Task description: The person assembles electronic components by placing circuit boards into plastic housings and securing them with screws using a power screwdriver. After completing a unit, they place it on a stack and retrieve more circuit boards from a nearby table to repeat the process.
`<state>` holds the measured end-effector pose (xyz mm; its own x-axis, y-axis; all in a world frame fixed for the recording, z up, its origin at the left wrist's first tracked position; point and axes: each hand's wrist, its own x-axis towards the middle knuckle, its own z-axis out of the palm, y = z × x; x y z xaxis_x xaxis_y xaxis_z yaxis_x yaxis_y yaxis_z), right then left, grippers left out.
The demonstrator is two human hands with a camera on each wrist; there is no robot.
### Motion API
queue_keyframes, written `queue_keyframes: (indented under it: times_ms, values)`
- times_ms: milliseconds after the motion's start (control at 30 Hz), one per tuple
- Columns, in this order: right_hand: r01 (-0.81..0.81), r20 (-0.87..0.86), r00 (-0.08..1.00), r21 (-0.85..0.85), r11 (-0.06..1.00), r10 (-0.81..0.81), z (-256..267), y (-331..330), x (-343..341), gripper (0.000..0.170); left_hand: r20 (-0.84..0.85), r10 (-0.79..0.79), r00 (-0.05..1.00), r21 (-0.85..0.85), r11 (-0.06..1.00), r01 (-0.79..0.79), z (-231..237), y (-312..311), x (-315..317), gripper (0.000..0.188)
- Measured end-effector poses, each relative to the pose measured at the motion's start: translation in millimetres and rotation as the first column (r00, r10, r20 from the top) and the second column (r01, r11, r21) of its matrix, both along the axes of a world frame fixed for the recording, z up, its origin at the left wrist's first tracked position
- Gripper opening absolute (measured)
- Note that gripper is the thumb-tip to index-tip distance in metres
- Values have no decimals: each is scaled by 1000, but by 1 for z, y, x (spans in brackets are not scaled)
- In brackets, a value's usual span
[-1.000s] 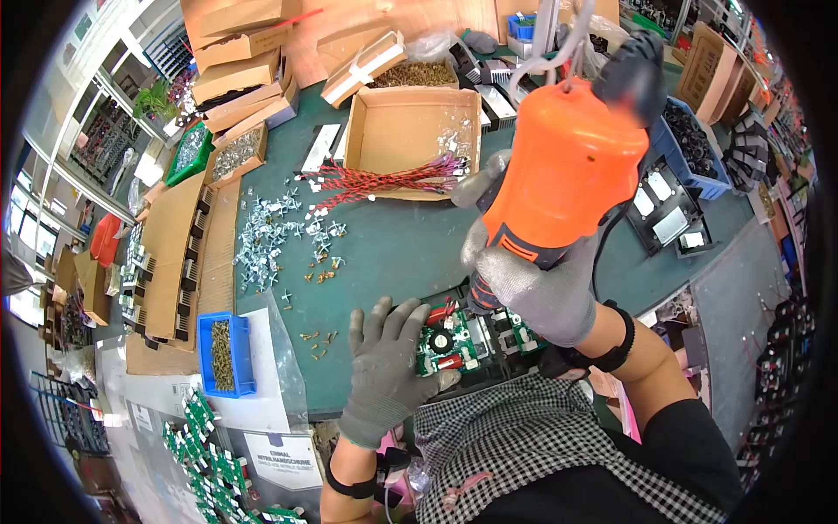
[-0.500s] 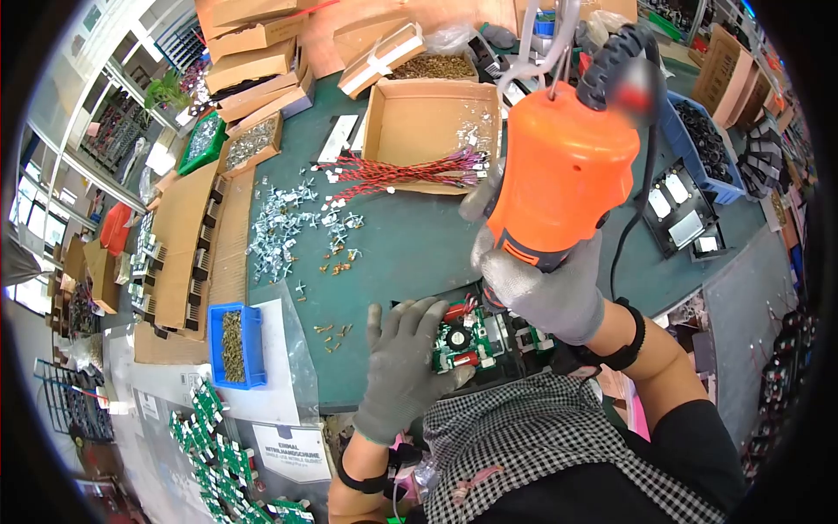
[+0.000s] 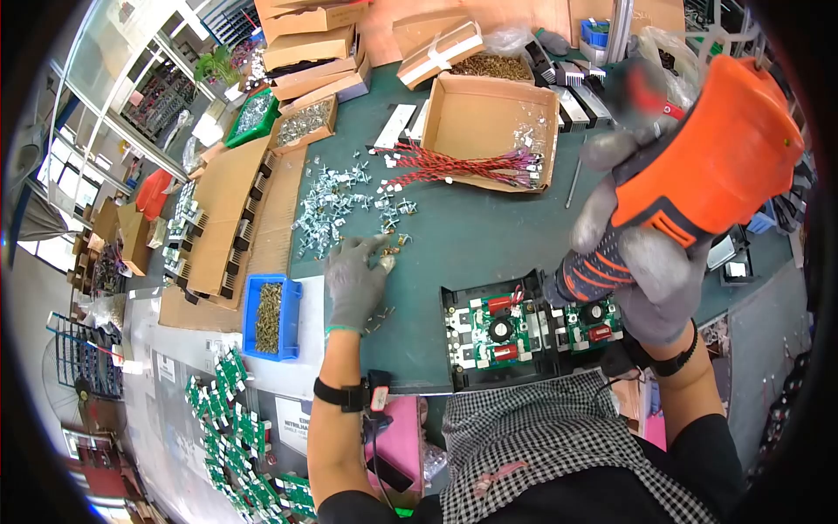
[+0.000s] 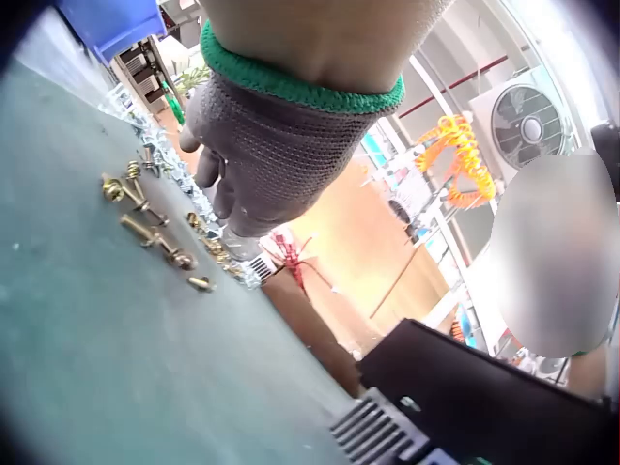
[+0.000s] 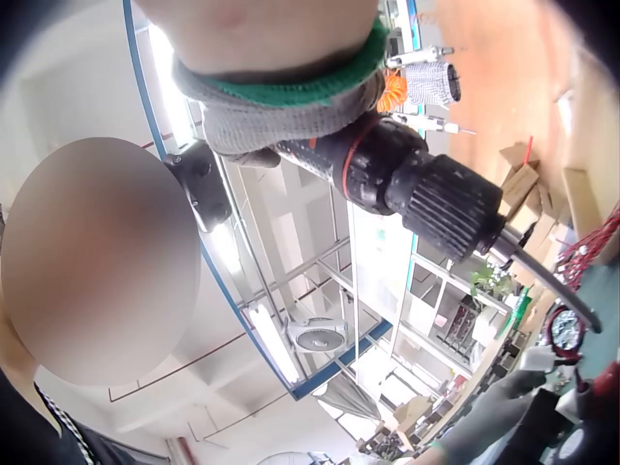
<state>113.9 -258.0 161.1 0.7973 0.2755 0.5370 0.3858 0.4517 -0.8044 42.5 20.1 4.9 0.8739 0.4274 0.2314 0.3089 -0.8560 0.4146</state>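
Note:
My gloved right hand grips an orange and black power screwdriver, tilted, its tip by the right part of the black housing. In the right wrist view the tool's black chuck holds a long metal bit. The open black housing holds green circuit boards with red parts. My gloved left hand is over the mat beside small brass screws, fingertips at the small brass pile. In the left wrist view its fingers bend down toward the mat, and loose screws lie nearby.
Silvery star-shaped parts lie beyond the left hand. A blue bin of screws stands left, near stacked green boards. Red-black wires lie across a shallow cardboard box. A long cardboard piece lies left.
My left hand has left the housing's edge and moved left and forward to the brass screws. The screwdriver has tilted to the right in my right hand, and more of the housing shows.

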Motion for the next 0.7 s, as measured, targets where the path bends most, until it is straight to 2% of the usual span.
queue_keyframes:
  times_ms: [67, 167, 267, 300, 333, 367, 400, 467, 567, 700]
  values:
    - [-1, -7, 1000, -25, 1000, 1, 3, -2, -5, 69, -68, -9, 998, 24, 1000, 10, 0, 4, 10, 33]
    - [-24, -38, 999, -66, 998, 22, 4, -5, -7, 75, -87, -44, 995, 225, 972, 62, -8, 6, 21, 25]
    - [-88, -117, 989, -14, 996, 86, 9, -4, -9, 78, 19, -59, 998, 246, 968, 52, -5, -5, 14, 22]
    - [-144, -156, 977, 38, 989, 148, 9, -4, -7, 77, 63, -61, 996, -162, 984, 70, 3, -14, 6, 22]
    - [-182, -121, 974, 79, 980, 191, 9, -4, -5, 76, 100, -45, 994, -542, 835, 92, 18, -29, -7, 23]
    - [-223, -86, 969, 119, 968, 234, 8, -4, -3, 75, 124, -12, 992, -831, 545, 111, 30, -44, -18, 26]
    - [-252, 23, 968, 144, 957, 252, 8, -3, 1, 72, 106, -33, 994, -885, 453, 109, 41, -56, -28, 32]
    - [-306, 103, 951, 170, 937, 292, 7, 1, 1, 70, 76, -74, 994, -962, 256, 92, 53, -74, -44, 47]
    - [-339, 135, 938, 183, 923, 318, 5, 7, -3, 68, 171, -107, 979, -985, -4, 171, 46, -81, -57, 38]
    - [-379, 140, 923, 175, 909, 358, 4, 11, -8, 66, 162, -115, 980, -986, -58, 157, 46, -87, -63, 36]
